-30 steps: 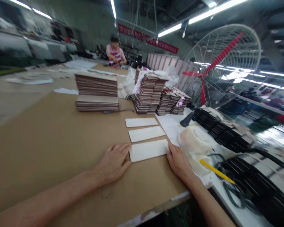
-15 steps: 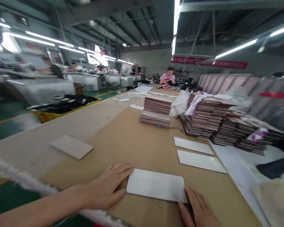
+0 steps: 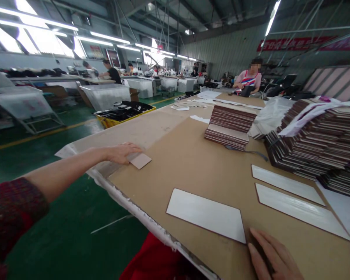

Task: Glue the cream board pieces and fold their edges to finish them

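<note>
My left hand [image 3: 124,153] reaches out to the left side of the table and is closed over the left part of a small beige panel [image 3: 141,160]. The panel lies flat, and its left part is hidden under the hand. In front of me lies a white rectangular panel [image 3: 205,215] with a dark edge. My right hand [image 3: 272,254] rests on the table just beside that panel's right end, fingers stretched and apart, holding nothing. Two more white panels [image 3: 287,184] lie side by side farther right.
A brown-edged stack of panels [image 3: 230,128] stands mid-table, with larger stacks [image 3: 321,144] at the right. White paper [image 3: 342,206] lies along the right side. A yellow-rimmed bin [image 3: 125,111] of black pieces is beyond the table's left edge. Another person [image 3: 249,79] works at the far end.
My left hand has let go of the white panel's left end and moved to the beige panel. My right hand stays near the white panel's right end. The view has turned left.
</note>
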The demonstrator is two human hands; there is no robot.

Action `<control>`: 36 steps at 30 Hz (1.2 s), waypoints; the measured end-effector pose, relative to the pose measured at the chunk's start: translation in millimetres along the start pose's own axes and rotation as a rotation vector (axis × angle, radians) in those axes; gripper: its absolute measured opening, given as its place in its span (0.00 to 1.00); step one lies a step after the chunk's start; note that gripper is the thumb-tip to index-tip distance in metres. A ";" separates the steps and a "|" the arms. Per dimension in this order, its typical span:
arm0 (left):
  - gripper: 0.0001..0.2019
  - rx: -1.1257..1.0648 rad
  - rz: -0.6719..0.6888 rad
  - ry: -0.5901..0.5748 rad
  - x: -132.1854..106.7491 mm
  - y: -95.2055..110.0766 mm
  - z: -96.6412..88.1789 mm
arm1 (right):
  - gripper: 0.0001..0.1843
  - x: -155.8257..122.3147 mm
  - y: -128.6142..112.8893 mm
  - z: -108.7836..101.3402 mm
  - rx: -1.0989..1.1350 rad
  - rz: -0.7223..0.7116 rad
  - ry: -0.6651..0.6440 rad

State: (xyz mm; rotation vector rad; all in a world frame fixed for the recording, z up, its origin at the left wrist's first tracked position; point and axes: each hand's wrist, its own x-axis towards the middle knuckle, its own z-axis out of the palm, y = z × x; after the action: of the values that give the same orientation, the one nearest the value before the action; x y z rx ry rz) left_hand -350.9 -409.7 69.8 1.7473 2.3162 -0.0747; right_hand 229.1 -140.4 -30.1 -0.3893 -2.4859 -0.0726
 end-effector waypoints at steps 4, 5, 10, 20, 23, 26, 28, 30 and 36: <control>0.35 0.004 0.009 -0.065 10.5 -12.7 1.7 | 0.18 8.1 -5.6 -4.7 -0.001 -0.062 0.002; 0.35 0.004 0.012 -0.075 10.9 -11.9 0.2 | 0.18 9.7 -6.6 -5.9 -0.001 -0.046 0.002; 0.35 -0.001 0.014 -0.086 6.6 -3.7 -12.2 | 0.17 12.4 -9.7 -7.4 0.006 -0.015 -0.004; 0.29 0.008 -0.063 0.004 -3.2 10.2 -41.5 | 0.15 17.4 -15.8 -20.4 0.175 0.111 0.045; 0.28 -0.005 0.022 0.115 -1.1 60.7 -49.5 | 0.12 35.2 -32.6 -46.7 0.232 0.209 0.041; 0.27 -0.016 0.235 0.192 4.2 138.1 -45.8 | 0.13 67.3 -59.5 -68.0 0.348 0.232 -0.034; 0.27 -0.019 0.343 0.206 5.4 189.2 -39.2 | 0.19 89.2 -73.7 -71.0 0.395 0.076 -0.058; 0.26 -0.030 0.422 0.205 5.0 230.1 -32.7 | 0.28 103.4 -81.1 -66.9 0.387 -0.021 -0.153; 0.24 -0.060 0.516 0.197 9.5 283.2 -26.5 | 0.28 104.4 -80.2 -55.8 0.318 -0.047 -0.280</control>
State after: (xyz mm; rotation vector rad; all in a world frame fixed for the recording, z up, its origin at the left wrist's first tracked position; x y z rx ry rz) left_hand -87.6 -315.5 122.4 2.3457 1.8806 0.2641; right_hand 157.2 -197.8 79.3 -0.2165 -2.7197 0.3786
